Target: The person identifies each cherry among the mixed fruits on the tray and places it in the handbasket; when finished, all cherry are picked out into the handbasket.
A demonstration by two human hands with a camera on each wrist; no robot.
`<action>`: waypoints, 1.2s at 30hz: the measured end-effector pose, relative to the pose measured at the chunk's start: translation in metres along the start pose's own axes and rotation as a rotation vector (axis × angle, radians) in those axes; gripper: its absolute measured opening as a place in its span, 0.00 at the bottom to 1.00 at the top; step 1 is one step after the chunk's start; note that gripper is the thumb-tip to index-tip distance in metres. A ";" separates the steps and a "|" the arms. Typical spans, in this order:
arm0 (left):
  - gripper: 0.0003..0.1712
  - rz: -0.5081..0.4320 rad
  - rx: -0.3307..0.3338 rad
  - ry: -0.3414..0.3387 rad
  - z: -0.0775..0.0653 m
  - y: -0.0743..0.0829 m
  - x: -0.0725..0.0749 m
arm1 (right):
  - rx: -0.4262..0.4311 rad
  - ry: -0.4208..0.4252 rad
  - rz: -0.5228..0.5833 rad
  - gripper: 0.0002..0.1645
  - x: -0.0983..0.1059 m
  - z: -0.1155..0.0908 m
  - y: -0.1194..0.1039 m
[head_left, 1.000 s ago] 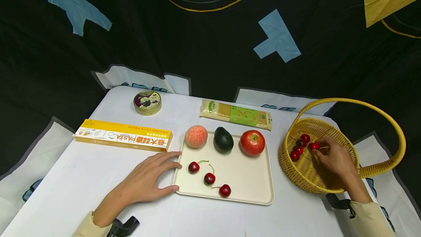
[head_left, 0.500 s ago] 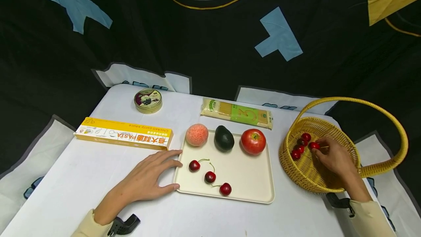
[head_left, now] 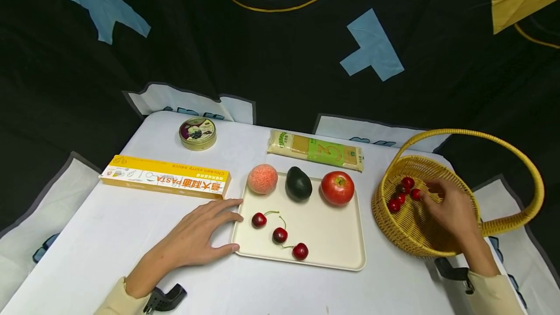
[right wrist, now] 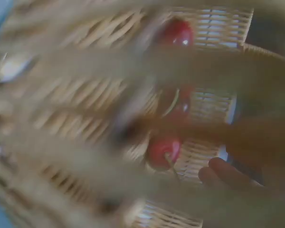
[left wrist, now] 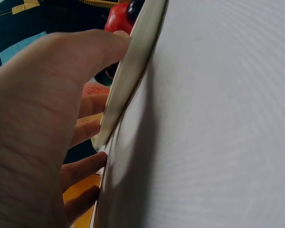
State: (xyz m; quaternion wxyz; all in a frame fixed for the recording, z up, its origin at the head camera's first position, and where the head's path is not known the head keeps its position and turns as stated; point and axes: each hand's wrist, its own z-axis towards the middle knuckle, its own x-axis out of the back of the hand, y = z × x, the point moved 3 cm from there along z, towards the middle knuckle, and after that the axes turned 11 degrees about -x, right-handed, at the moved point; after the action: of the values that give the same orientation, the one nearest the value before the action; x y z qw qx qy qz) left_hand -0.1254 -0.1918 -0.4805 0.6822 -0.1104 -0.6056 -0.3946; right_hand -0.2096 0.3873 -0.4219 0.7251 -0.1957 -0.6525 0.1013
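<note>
My left hand lies at the left edge of the cream tray, its spread fingertips and thumb touching the rim. On the tray are a peach, a dark avocado, a red apple and three stemmed cherries, one of them a front cherry. Inside the yellow wicker basket, my right hand hovers with loosely bent fingers beside a red cherry. In the right wrist view, the fingers stand apart from a cherry. Several cherries lie in the basket.
A yellow and white pasta box lies left of the tray. Behind it stands a round tin. A noodle packet lies behind the fruit. The basket's tall handle arches over at the right, near the table's edge.
My right hand has let go of the cherry in the basket and drawn slightly back to the right. The left hand stays at the tray's edge.
</note>
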 end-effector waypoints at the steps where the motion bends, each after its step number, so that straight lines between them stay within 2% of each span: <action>1: 0.31 0.001 0.001 -0.001 0.000 0.000 0.000 | 0.004 0.023 0.000 0.27 0.001 -0.002 -0.004; 5: 0.31 -0.001 -0.002 -0.001 0.000 0.000 0.000 | 0.016 0.076 0.025 0.27 0.006 -0.012 -0.022; 15: 0.31 -0.001 -0.008 0.002 0.000 0.000 0.001 | 0.168 0.164 0.111 0.24 0.008 -0.033 -0.071; 20: 0.31 -0.002 -0.004 0.003 0.000 0.000 0.000 | 0.242 0.198 0.171 0.23 0.001 -0.043 -0.096; 36: 0.32 -0.004 -0.012 0.007 0.000 -0.001 -0.001 | 0.458 0.134 0.195 0.26 -0.040 -0.071 -0.153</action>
State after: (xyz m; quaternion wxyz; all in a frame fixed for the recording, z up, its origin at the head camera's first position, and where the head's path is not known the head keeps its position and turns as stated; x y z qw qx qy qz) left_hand -0.1259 -0.1925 -0.4815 0.6829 -0.1119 -0.6010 -0.4000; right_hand -0.1614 0.2227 -0.3995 0.7789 -0.0947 -0.5411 0.3024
